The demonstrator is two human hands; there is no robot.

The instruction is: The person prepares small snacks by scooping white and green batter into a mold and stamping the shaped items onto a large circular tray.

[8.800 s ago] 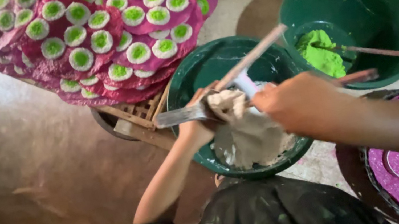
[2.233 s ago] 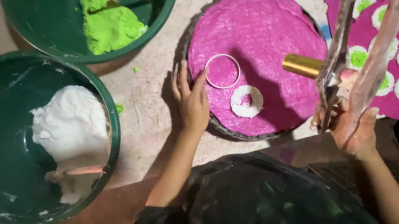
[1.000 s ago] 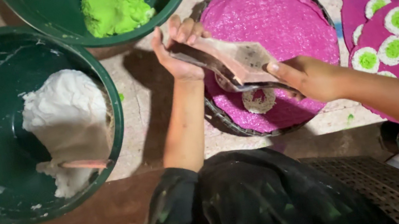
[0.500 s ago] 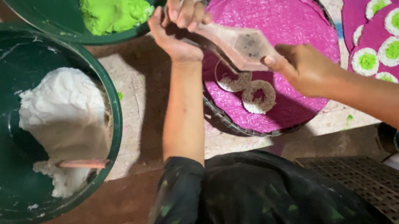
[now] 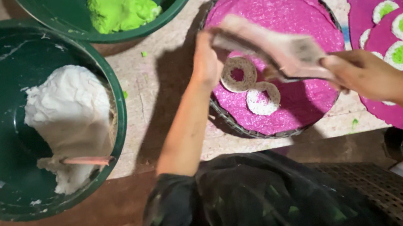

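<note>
head: worn on head | faces straight down | close above pink disc (image 5: 272, 14) | single view

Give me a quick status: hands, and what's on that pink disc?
Left hand and right hand grip a blurred flat tool. Two white rings on pink disc.

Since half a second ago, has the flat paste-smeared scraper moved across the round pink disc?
Yes. The flat paste-smeared scraper has swept toward the right side of the round pink disc, uncovering the upper white ring, which it hid before.
</note>
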